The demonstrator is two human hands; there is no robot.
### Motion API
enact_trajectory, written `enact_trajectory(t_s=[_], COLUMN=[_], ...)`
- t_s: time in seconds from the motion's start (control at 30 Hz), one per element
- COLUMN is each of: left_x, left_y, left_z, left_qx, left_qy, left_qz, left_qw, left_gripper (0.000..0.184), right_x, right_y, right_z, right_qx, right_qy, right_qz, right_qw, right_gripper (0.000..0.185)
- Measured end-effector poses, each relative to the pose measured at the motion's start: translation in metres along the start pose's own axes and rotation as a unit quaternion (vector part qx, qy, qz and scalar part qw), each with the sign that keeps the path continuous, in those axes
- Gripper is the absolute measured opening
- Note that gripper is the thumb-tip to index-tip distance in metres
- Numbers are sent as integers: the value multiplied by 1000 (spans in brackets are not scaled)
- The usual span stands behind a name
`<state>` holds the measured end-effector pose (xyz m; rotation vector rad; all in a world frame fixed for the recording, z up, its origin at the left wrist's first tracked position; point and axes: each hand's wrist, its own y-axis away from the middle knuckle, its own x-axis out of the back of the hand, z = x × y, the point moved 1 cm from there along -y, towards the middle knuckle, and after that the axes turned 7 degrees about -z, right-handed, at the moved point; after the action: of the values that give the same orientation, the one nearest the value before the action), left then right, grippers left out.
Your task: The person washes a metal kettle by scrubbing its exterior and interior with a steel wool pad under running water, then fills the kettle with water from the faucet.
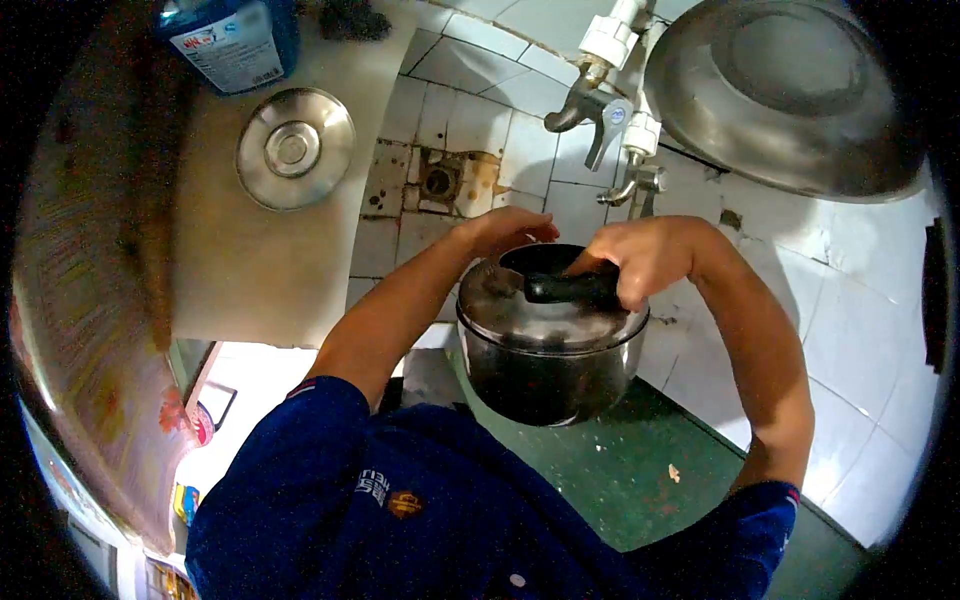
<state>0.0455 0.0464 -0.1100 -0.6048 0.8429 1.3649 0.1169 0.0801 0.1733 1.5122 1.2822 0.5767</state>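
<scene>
A metal pot (545, 385) stands in the middle of the view, its shiny lid (540, 325) covering most of the top, with a dark gap at the far edge. My right hand (645, 258) is closed around the black handle (560, 289) on the lid. At the pot's far left edge is my left hand (508, 230), its fingers stretched out to the right and apart; the lid's edge hides part of its palm side, and nothing shows in it.
A round metal lid (292, 150) and a blue bottle (232, 45) lie on the left counter (270, 270). Taps (600, 110) and a large metal basin (790, 90) are at the upper right. Below is a green surface (650, 460); a floor drain (438, 183) shows beyond.
</scene>
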Motion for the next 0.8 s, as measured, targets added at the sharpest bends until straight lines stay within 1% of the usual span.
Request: enact_trajectory(t_s=[0.03, 0.07, 0.1, 0.13, 0.2, 0.23, 0.27, 0.3, 0.33, 0.37, 0.4, 0.43, 0.47, 0.53, 0.57, 0.63, 0.67, 0.7, 0.73, 0.77, 0.8], left_x=[-2, -6, -9, -13, -11, -9, -11, -16, -18, -11, -6, -1, 2, 10, 12, 16, 17, 17, 18, 18, 18], left_y=[-2, -1, 0, 2, 3, 4, 14, 29, 42, 45, 46, 48, 50, 56, 61, 69, 73, 79, 84, 89, 95], left_z=[0, 3, 5, 7, 0, -4, 4, 22, 30, 21, 15, 9, 6, 2, 0, -3, -3, -4, -4, -3, -3], left_qx=[-13, -28, 22, 72, 75, 76, 77, 65, 53, 55, 53, 48, 43, 27, 21, 6, 1, -6, -14, -20, -27], left_qy=[-49, -98, -20, 58, 84, 108, 110, 17, -75, -72, -59, -39, -16, 22, 39, 76, 91, 109, 124, 137, 152], left_qz=[-12, -23, -35, -47, -56, -64, -63, -54, -44, -46, -42, -34, -23, -1, 12, 27, 34, 40, 44, 48, 52], left_qw=[999, 994, 999, 995, 992, 989, 989, 996, 995, 995, 996, 998, 999, 999, 999, 997, 995, 993, 991, 989, 987], left_gripper=[41, 42, 42, 42, 43, 44, 44, 45, 46, 46, 46, 46, 45, 45, 45, 44, 44, 44, 44, 43, 43], right_x=[1, 1, 1, 0, -1, -3, -4, -5, -6, -4, -4, -6, -8, -9, -10, -11, -10, -10, -11, -9, -9], right_y=[-3, -6, -8, -9, -12, -14, -16, -18, -18, -17, -16, -17, -18, -19, -19, -22, -28, -30, -32, -34, -38], right_z=[3, 7, 9, 10, 10, 15, 23, 27, 25, 21, 19, 22, 25, 27, 24, 33, 53, 53, 53, 42, 50], right_qx=[-2, -15, -28, -28, -23, -22, -26, -30, -29, -31, -32, -32, -7, 21, 6, -8, 100, 155, 206, 141, 149], right_qy=[-3, -39, -75, -77, -66, -67, -93, -120, -122, -112, -101, -102, -94, -84, -126, -167, -14, 63, 140, -91, -115], right_qz=[-4, -19, -33, -36, 9, 6, 26, 47, 44, 64, 83, 82, 124, 166, 188, 212, 262, 280, 303, 315, 316], right_qw=[1000, 999, 996, 996, 998, 998, 995, 991, 991, 991, 991, 991, 988, 982, 974, 963, 960, 945, 920, 934, 930], right_gripper=[62, 59, 57, 57, 50, 50, 47, 45, 45, 41, 36, 36, 36, 36, 38, 41, 44, 46, 48, 49, 31])
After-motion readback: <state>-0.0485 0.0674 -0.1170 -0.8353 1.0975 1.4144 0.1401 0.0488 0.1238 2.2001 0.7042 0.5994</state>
